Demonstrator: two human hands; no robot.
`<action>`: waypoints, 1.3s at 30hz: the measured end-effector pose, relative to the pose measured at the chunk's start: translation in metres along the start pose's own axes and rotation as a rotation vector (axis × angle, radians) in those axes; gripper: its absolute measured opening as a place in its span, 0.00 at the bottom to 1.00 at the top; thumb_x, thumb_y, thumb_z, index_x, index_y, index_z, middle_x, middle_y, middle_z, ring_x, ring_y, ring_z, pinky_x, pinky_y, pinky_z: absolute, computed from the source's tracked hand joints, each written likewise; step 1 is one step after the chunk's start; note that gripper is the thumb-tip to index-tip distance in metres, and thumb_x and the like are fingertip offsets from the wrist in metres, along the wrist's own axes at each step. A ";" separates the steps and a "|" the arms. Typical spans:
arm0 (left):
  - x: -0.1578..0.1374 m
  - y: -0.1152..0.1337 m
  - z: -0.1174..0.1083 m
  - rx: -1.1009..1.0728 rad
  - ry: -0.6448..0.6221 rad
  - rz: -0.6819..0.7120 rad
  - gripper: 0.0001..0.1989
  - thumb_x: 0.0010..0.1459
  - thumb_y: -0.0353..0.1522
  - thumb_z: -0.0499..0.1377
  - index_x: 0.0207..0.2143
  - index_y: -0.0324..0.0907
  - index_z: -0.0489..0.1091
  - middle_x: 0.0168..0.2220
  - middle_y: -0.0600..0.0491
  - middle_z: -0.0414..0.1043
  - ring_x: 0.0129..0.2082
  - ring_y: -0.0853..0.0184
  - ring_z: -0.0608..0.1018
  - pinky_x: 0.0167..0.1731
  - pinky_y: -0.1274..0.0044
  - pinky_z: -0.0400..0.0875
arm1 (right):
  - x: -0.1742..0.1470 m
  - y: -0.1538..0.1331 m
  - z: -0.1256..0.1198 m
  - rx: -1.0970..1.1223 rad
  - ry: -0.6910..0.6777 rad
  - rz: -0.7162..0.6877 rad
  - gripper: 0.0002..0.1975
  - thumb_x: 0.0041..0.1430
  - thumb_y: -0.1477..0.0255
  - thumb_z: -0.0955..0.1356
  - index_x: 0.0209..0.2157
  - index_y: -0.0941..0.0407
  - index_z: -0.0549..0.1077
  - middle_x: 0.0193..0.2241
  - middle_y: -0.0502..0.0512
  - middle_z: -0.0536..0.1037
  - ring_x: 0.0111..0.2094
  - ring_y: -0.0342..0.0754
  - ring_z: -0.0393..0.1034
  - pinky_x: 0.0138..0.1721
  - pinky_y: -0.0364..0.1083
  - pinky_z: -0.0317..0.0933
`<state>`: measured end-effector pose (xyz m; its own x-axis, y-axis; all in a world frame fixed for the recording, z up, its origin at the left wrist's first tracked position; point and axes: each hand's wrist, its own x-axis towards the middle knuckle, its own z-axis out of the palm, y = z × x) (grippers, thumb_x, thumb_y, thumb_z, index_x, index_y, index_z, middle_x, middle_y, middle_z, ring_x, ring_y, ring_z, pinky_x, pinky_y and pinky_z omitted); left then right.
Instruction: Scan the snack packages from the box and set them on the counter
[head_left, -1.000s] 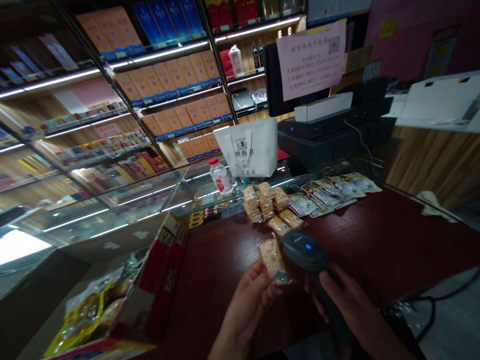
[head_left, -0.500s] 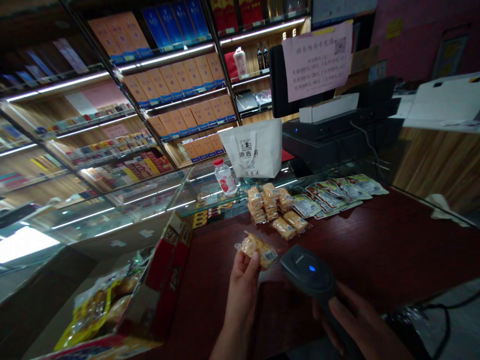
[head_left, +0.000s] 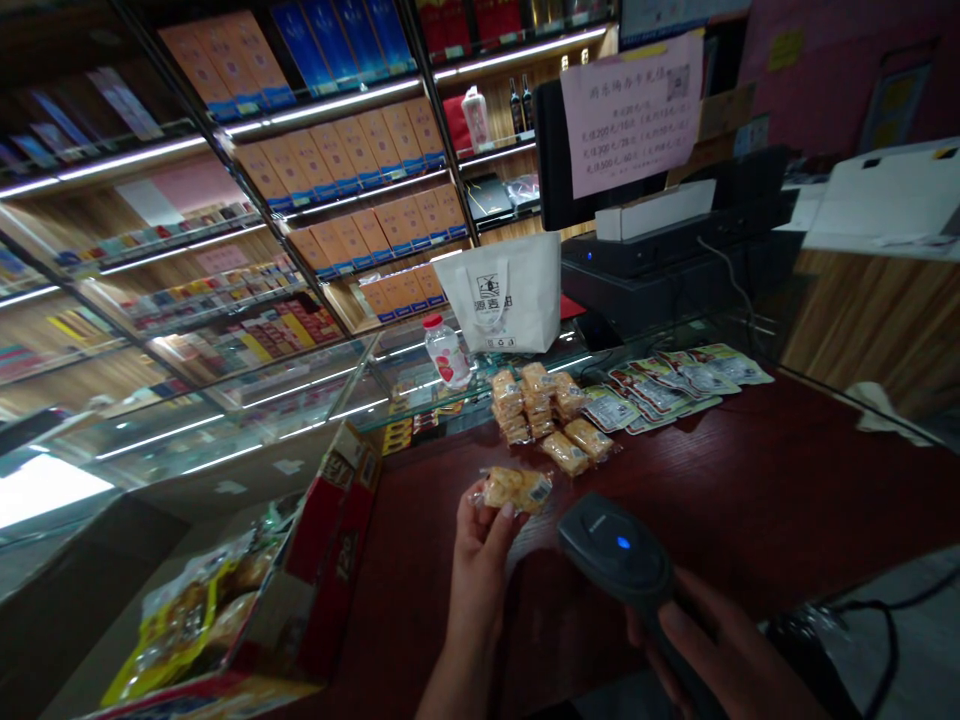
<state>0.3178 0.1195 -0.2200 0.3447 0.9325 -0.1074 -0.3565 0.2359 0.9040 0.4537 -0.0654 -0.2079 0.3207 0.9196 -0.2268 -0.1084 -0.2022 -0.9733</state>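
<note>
A clear-wrapped pastry pack [head_left: 516,489] is pinched in my left hand [head_left: 484,540], its barcode label at the right end. My right hand [head_left: 709,635] is wrapped round the handle of a dark barcode scanner [head_left: 615,550] with a blue light on top. The scanner's head points toward the held pack and stays apart from it. Beyond them, several similar wrapped packs [head_left: 525,405] stand stacked on the dark red counter [head_left: 750,500], with two more [head_left: 577,446] lying flat in front. Flat green-and-white pouches [head_left: 667,385] overlap to the right of the stack.
An open cardboard box [head_left: 315,560] with bagged food stands at left. A white tote bag [head_left: 506,295] and a red-capped bottle [head_left: 446,352] stand on the glass case behind. A monitor [head_left: 551,160] bearing a pink notice is at back right. Stocked shelves fill the background.
The wrapped pack in my left hand has turned slightly, now lying more level, its barcode end a little higher. The scanner has barely moved. The whole view has shifted slightly.
</note>
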 end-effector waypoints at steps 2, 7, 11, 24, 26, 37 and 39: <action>-0.001 0.000 0.000 0.011 0.004 0.000 0.27 0.47 0.35 0.70 0.48 0.44 0.64 0.49 0.47 0.74 0.49 0.59 0.77 0.48 0.69 0.74 | 0.000 -0.002 0.001 0.010 -0.010 -0.003 0.31 0.58 0.41 0.61 0.38 0.55 0.73 0.26 0.53 0.74 0.24 0.47 0.65 0.27 0.44 0.63; -0.004 0.000 0.004 0.046 0.046 0.014 0.27 0.47 0.37 0.69 0.49 0.45 0.65 0.50 0.48 0.73 0.51 0.59 0.76 0.49 0.69 0.73 | 0.000 -0.001 0.001 -0.001 -0.017 -0.035 0.30 0.61 0.42 0.60 0.35 0.55 0.73 0.25 0.52 0.72 0.24 0.46 0.64 0.26 0.43 0.61; -0.003 -0.003 0.003 0.054 0.048 0.005 0.26 0.47 0.37 0.69 0.48 0.47 0.66 0.51 0.49 0.72 0.53 0.59 0.75 0.49 0.70 0.73 | -0.001 0.003 0.000 -0.008 -0.006 -0.024 0.29 0.62 0.44 0.60 0.37 0.55 0.73 0.25 0.52 0.73 0.24 0.46 0.65 0.26 0.43 0.62; -0.009 0.001 0.006 0.023 0.012 -0.022 0.25 0.49 0.36 0.69 0.48 0.44 0.65 0.49 0.48 0.73 0.50 0.60 0.76 0.49 0.70 0.73 | 0.000 -0.004 -0.001 0.003 0.010 -0.034 0.30 0.54 0.39 0.64 0.34 0.52 0.76 0.23 0.55 0.75 0.22 0.50 0.67 0.24 0.46 0.65; -0.006 -0.001 0.003 0.038 0.007 -0.017 0.26 0.49 0.37 0.69 0.48 0.44 0.65 0.49 0.48 0.74 0.50 0.61 0.77 0.47 0.71 0.73 | 0.000 -0.005 0.001 0.012 0.024 -0.022 0.30 0.55 0.39 0.63 0.34 0.53 0.76 0.23 0.55 0.74 0.22 0.49 0.67 0.24 0.45 0.64; 0.105 -0.028 -0.010 0.572 -0.185 -0.199 0.20 0.50 0.40 0.67 0.36 0.40 0.62 0.23 0.54 0.71 0.21 0.70 0.75 0.20 0.80 0.70 | -0.005 -0.011 0.006 0.030 0.126 0.068 0.33 0.53 0.37 0.62 0.28 0.54 0.74 0.17 0.51 0.68 0.20 0.47 0.63 0.23 0.45 0.62; 0.118 -0.032 -0.006 0.638 -0.167 -0.191 0.17 0.51 0.38 0.66 0.34 0.40 0.63 0.21 0.55 0.69 0.19 0.70 0.73 0.20 0.78 0.69 | -0.005 -0.009 0.004 0.003 0.103 0.073 0.34 0.52 0.36 0.61 0.28 0.53 0.74 0.16 0.52 0.68 0.19 0.48 0.64 0.22 0.45 0.62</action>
<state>0.3649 0.2235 -0.2644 0.4986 0.8235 -0.2706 0.2880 0.1371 0.9478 0.4497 -0.0669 -0.1981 0.4068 0.8630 -0.2995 -0.1376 -0.2662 -0.9540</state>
